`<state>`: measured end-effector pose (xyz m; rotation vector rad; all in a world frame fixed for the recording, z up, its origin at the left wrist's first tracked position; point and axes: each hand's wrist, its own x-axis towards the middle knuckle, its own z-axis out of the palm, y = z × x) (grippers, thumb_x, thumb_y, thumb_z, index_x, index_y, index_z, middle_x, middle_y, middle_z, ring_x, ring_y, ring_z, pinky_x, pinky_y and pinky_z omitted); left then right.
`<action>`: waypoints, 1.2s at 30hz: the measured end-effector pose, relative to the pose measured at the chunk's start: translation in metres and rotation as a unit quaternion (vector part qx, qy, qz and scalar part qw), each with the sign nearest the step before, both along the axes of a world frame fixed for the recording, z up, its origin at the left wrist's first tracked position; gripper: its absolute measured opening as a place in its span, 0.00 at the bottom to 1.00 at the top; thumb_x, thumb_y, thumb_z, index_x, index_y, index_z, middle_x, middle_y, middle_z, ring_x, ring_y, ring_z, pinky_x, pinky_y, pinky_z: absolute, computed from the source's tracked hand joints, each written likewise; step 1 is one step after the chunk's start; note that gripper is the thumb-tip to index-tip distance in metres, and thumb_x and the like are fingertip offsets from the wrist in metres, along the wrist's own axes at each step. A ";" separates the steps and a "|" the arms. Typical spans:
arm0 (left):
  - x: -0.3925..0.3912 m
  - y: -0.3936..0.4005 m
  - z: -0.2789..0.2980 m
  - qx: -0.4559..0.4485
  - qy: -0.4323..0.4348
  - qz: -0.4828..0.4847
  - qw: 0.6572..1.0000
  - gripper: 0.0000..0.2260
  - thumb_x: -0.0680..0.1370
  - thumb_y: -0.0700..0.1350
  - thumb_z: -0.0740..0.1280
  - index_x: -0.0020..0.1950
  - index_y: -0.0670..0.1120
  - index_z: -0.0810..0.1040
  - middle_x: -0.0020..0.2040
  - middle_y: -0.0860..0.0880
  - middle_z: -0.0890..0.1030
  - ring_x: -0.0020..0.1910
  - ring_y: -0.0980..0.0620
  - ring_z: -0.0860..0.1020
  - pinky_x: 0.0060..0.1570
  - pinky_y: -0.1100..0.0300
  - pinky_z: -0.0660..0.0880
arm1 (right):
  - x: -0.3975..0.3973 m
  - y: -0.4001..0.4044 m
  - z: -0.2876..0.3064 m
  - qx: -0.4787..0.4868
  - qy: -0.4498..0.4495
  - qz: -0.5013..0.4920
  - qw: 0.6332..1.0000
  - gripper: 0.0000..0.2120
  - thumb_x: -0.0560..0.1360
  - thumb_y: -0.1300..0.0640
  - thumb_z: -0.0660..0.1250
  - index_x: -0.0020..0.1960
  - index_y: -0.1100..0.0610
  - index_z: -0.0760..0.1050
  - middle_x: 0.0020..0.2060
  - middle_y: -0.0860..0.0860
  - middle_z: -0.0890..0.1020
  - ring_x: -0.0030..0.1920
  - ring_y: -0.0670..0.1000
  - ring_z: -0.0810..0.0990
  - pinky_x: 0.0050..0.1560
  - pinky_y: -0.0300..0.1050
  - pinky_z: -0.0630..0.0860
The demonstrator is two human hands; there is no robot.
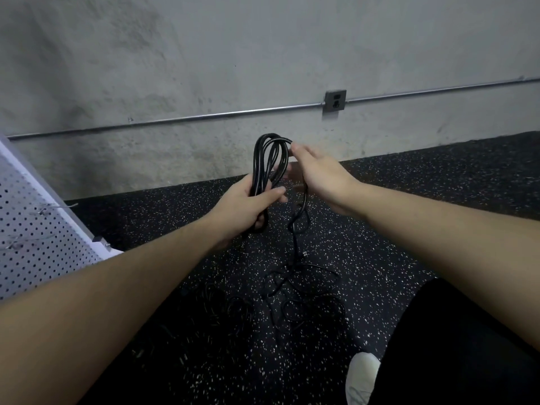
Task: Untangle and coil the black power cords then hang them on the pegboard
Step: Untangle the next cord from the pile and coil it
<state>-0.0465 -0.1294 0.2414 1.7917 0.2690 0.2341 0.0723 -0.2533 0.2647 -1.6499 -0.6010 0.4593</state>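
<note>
My left hand [253,203] grips a partly coiled black power cord [269,159] around the middle of its loops, which stand upright above my fist. To the right of the coil, my right hand [317,175] holds the same cord's loose strand, fingers touching the top of the loops. That strand hangs down from my right hand to the floor. Other black cords [292,296] lie tangled on the speckled floor below my hands. A white pegboard [35,238] with metal hooks [58,206] leans at the far left.
A grey concrete wall [204,68] stands ahead, with a metal conduit [204,116] and an outlet box [335,100] on it. The floor is black rubber [409,229] with white specks. My dark trouser leg [455,352] and white shoe [361,378] are at the lower right.
</note>
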 end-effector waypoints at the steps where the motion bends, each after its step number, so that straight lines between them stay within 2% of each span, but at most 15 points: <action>1: 0.000 0.001 0.000 -0.001 -0.002 -0.009 1.000 0.11 0.81 0.47 0.70 0.62 0.47 0.78 0.49 0.46 0.85 0.30 0.55 0.70 0.29 0.62 0.71 | -0.002 0.003 0.001 0.027 0.029 -0.015 0.999 0.11 0.86 0.48 0.55 0.57 0.53 0.71 0.45 0.50 0.86 0.47 0.49 0.84 0.51 0.49 0.78; 3: 0.000 0.000 0.000 -0.001 0.000 -0.021 1.000 0.14 0.80 0.46 0.72 0.64 0.44 0.77 0.48 0.41 0.83 0.30 0.55 0.70 0.30 0.62 0.71 | -0.005 0.009 0.002 0.050 0.090 -0.022 0.994 0.11 0.86 0.49 0.56 0.54 0.54 0.72 0.43 0.51 0.85 0.42 0.49 0.82 0.45 0.48 0.76; 7: -0.001 -0.010 -0.002 -0.019 0.004 -0.013 1.000 0.09 0.80 0.42 0.71 0.49 0.46 0.71 0.36 0.59 0.82 0.31 0.56 0.72 0.32 0.64 0.73 | -0.011 0.016 0.004 0.079 0.174 -0.030 0.981 0.19 0.86 0.49 0.55 0.49 0.58 0.81 0.38 0.52 0.85 0.42 0.53 0.80 0.44 0.51 0.75; 10: 0.005 -0.015 -0.003 0.040 -0.006 0.012 0.999 0.12 0.79 0.43 0.73 0.45 0.48 0.69 0.42 0.49 0.79 0.34 0.52 0.73 0.36 0.57 0.75 | -0.018 0.022 0.012 0.083 0.180 -0.044 0.979 0.19 0.85 0.48 0.57 0.43 0.54 0.80 0.31 0.48 0.82 0.34 0.51 0.77 0.32 0.44 0.71; 14: 0.008 -0.015 0.000 0.106 -0.006 0.028 0.994 0.13 0.78 0.43 0.73 0.43 0.50 0.69 0.39 0.50 0.77 0.36 0.53 0.74 0.39 0.57 0.73 | -0.020 0.021 0.015 0.060 0.157 -0.026 0.985 0.20 0.84 0.45 0.58 0.41 0.52 0.80 0.32 0.47 0.82 0.37 0.50 0.78 0.46 0.50 0.73; 16: 0.008 -0.014 0.001 0.081 -0.015 0.046 0.996 0.12 0.79 0.42 0.72 0.42 0.50 0.69 0.38 0.50 0.76 0.36 0.52 0.73 0.39 0.57 0.72 | -0.018 0.017 0.014 0.036 0.117 0.003 0.993 0.20 0.85 0.43 0.55 0.51 0.52 0.82 0.43 0.47 0.85 0.48 0.49 0.80 0.56 0.54 0.73; 19: 0.007 -0.008 0.004 0.015 -0.031 0.099 0.994 0.09 0.79 0.42 0.71 0.44 0.49 0.71 0.41 0.47 0.79 0.38 0.52 0.75 0.42 0.56 0.74 | -0.014 0.010 0.009 -0.058 -0.034 0.011 0.998 0.22 0.85 0.41 0.50 0.70 0.50 0.74 0.58 0.46 0.81 0.62 0.48 0.77 0.64 0.50 0.68; 21: 0.007 -0.001 0.006 -0.076 -0.046 0.128 0.988 0.08 0.79 0.41 0.71 0.46 0.49 0.73 0.43 0.46 0.80 0.37 0.53 0.75 0.42 0.55 0.74 | -0.008 0.003 0.004 -0.100 -0.111 -0.038 0.988 0.18 0.85 0.43 0.53 0.65 0.52 0.73 0.51 0.47 0.79 0.54 0.49 0.77 0.56 0.48 0.71; 23: 0.008 0.007 0.008 -0.162 -0.056 0.153 0.973 0.08 0.79 0.40 0.71 0.45 0.50 0.73 0.40 0.49 0.81 0.34 0.54 0.74 0.39 0.57 0.75 | 0.000 -0.004 -0.001 -0.134 -0.140 -0.077 0.978 0.11 0.84 0.48 0.57 0.51 0.54 0.72 0.41 0.47 0.75 0.42 0.49 0.73 0.42 0.45 0.69; 25: 0.008 0.011 0.009 -0.225 -0.059 0.165 0.959 0.09 0.80 0.39 0.70 0.45 0.49 0.73 0.38 0.50 0.81 0.32 0.56 0.73 0.35 0.60 0.75 | 0.000 -0.006 -0.006 -0.201 -0.145 -0.019 0.969 0.13 0.84 0.47 0.59 0.47 0.55 0.73 0.38 0.48 0.75 0.37 0.49 0.71 0.37 0.44 0.68; 28: 0.007 0.010 0.012 -0.278 -0.057 0.151 0.947 0.07 0.80 0.38 0.69 0.51 0.47 0.72 0.38 0.50 0.81 0.32 0.56 0.74 0.31 0.63 0.75 | -0.012 0.001 -0.015 -0.251 -0.150 0.053 0.955 0.19 0.81 0.39 0.62 0.57 0.54 0.79 0.46 0.47 0.81 0.44 0.46 0.77 0.44 0.43 0.71; 30: 0.009 0.007 0.013 -0.282 -0.057 0.136 0.948 0.07 0.81 0.38 0.68 0.52 0.46 0.72 0.36 0.51 0.81 0.32 0.56 0.74 0.30 0.63 0.74 | -0.016 0.008 -0.018 -0.213 -0.123 0.050 0.968 0.17 0.80 0.40 0.66 0.57 0.52 0.81 0.48 0.45 0.83 0.49 0.45 0.79 0.48 0.39 0.72; 32: 0.010 0.005 0.013 -0.276 -0.060 0.131 0.950 0.06 0.81 0.37 0.68 0.50 0.46 0.73 0.34 0.53 0.81 0.34 0.56 0.78 0.35 0.61 0.77 | -0.016 0.011 -0.017 -0.189 -0.094 0.051 0.976 0.11 0.80 0.46 0.69 0.50 0.52 0.82 0.41 0.44 0.82 0.41 0.43 0.77 0.41 0.34 0.70; 34: 0.009 0.006 0.013 -0.278 -0.060 0.127 0.950 0.05 0.81 0.37 0.68 0.52 0.45 0.75 0.35 0.53 0.82 0.36 0.55 0.81 0.41 0.56 0.81 | -0.015 0.011 -0.015 -0.163 -0.050 0.069 0.983 0.11 0.82 0.48 0.66 0.50 0.55 0.81 0.41 0.47 0.83 0.41 0.44 0.79 0.45 0.38 0.73; 36: 0.007 0.011 0.013 -0.281 -0.056 0.122 0.950 0.05 0.81 0.37 0.68 0.54 0.43 0.74 0.39 0.49 0.82 0.37 0.53 0.82 0.39 0.55 0.81 | -0.012 0.008 -0.012 -0.099 0.049 0.099 0.989 0.13 0.85 0.49 0.60 0.52 0.57 0.77 0.39 0.50 0.81 0.40 0.48 0.80 0.51 0.46 0.79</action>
